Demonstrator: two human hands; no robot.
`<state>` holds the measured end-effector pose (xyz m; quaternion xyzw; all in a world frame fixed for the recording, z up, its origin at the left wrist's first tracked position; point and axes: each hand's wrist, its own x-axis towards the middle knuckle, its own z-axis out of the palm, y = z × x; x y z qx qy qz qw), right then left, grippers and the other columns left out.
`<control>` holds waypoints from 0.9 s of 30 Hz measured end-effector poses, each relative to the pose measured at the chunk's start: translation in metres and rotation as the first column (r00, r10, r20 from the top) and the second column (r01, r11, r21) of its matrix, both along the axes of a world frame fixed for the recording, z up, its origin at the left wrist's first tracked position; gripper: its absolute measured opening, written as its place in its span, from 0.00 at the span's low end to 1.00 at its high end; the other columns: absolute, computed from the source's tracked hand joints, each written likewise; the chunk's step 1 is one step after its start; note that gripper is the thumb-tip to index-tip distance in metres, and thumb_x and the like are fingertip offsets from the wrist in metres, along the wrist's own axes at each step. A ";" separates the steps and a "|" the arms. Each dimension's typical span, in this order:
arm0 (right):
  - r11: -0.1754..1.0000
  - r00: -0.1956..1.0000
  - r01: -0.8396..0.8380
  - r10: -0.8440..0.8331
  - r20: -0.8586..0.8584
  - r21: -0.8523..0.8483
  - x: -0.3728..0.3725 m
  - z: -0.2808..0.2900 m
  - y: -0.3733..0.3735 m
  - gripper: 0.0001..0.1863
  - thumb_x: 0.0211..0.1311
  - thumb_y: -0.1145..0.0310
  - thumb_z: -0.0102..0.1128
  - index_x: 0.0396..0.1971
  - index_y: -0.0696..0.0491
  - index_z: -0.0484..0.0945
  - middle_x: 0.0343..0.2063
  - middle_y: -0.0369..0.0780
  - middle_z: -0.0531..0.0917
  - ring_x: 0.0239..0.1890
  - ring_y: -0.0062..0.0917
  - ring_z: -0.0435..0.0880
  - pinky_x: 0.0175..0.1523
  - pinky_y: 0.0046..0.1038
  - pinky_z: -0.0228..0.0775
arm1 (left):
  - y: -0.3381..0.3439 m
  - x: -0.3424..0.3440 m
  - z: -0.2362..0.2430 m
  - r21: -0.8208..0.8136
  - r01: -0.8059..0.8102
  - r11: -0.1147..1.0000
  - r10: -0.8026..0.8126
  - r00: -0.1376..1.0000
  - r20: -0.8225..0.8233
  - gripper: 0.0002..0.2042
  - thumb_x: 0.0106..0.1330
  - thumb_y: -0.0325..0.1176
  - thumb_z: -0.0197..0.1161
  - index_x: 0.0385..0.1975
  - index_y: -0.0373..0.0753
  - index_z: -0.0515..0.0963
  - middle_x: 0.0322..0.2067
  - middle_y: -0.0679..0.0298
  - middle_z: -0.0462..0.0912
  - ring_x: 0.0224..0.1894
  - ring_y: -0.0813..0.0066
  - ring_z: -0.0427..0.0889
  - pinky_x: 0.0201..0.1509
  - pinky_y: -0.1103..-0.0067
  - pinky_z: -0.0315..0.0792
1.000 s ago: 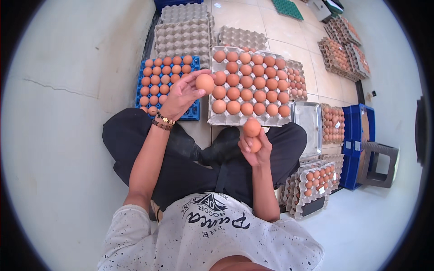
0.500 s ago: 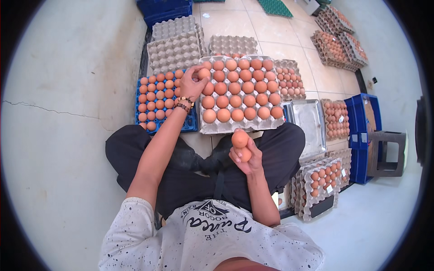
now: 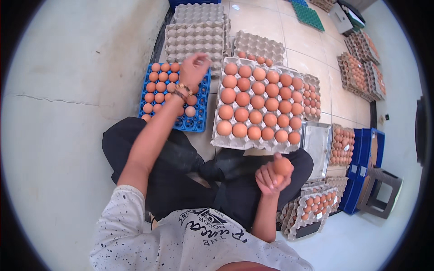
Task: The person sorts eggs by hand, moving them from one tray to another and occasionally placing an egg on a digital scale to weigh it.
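My left hand [image 3: 194, 70] is above the far right part of a blue plastic egg tray [image 3: 202, 119]. Its fingers reach out to the right, blurred at the tips, and no egg shows in them. Brown eggs [image 3: 159, 86] fill much of the blue tray; bare cups show along its right and near sides. To the right, a grey pulp egg tray [image 3: 259, 143] carries full rows of brown eggs [image 3: 257, 101]. My right hand [image 3: 266, 179] is closed around brown eggs [image 3: 282, 166] near my right knee; one sits on top, and another shows partly beneath it.
Stacked empty pulp trays [image 3: 194, 39] stand behind the blue tray, beside the wall. More trays of eggs [image 3: 342, 144] line the right side, with a metal pan [image 3: 316, 147], blue crates [image 3: 355, 189] and a grey stool [image 3: 382, 192]. A green tray [image 3: 308, 17] lies on the tiles.
My left hand has left the egg at the grey tray's far left corner and moved back over the blue tray. The view has turned, and my right hand still holds its eggs.
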<state>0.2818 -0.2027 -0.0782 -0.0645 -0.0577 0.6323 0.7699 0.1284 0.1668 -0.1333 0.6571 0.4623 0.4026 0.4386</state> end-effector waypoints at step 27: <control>0.931 0.939 -0.321 0.290 -0.184 -0.175 -0.025 -0.050 -0.014 0.29 0.58 0.62 0.64 0.54 0.54 0.60 0.47 0.63 0.72 0.34 0.41 0.83 0.23 0.22 0.73 | 0.247 -0.077 -0.059 -0.562 0.017 0.827 -0.057 0.997 -0.054 0.41 0.42 0.43 0.82 0.57 0.32 0.73 0.53 0.56 0.80 0.55 0.67 0.78 0.61 0.73 0.71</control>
